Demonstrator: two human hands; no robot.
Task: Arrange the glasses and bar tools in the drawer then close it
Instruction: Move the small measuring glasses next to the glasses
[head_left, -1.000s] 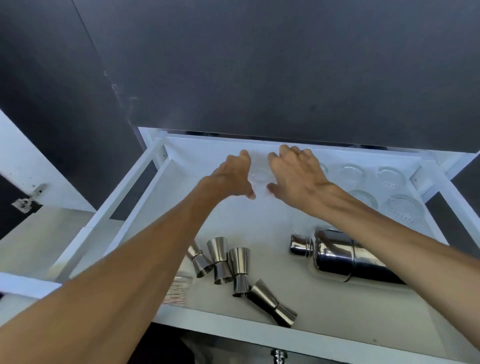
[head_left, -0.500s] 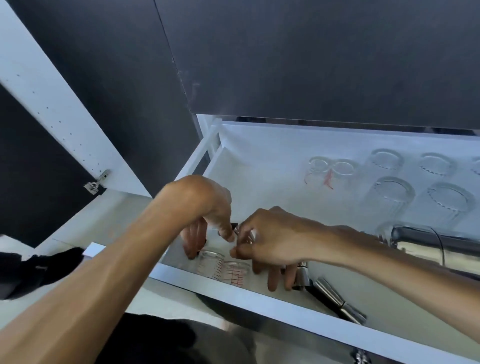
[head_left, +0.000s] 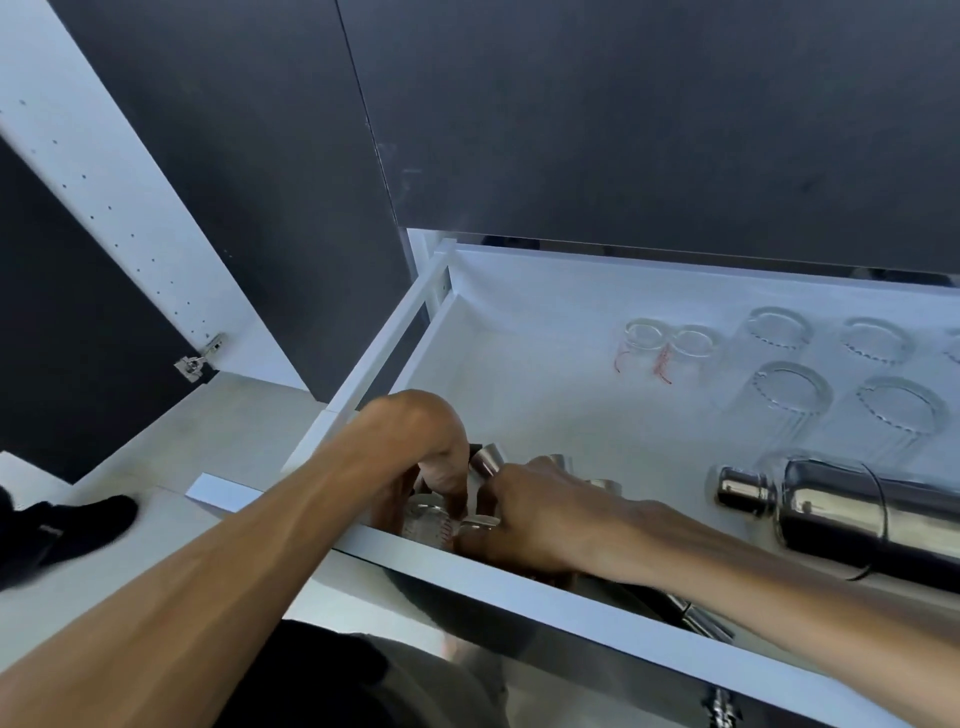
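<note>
Lying open below dark cabinet fronts, the white drawer (head_left: 530, 584) held everything. Both hands worked in its near left corner: the left hand (head_left: 415, 447) was curled down around a small clear measuring glass (head_left: 428, 522), and the right hand (head_left: 540, 514) was closed over a cluster of steel jiggers (head_left: 488, 460) just beside it; how firmly either gripped could not be told. Another jigger (head_left: 701, 621) lay partly hidden behind the drawer's near front edge. A polished steel cocktail shaker (head_left: 841, 514) lay on its side toward the right, cap pointing left. Far of it stood clear ribbed tumblers (head_left: 789, 400) in two rows, and to their left two small clear measuring glasses (head_left: 670, 343) with red markings too blurred to read. Bare white floor stretched across the drawer's far left and middle, between the hands and the glasses. The left wall and its rail stood close to the left hand.
</note>
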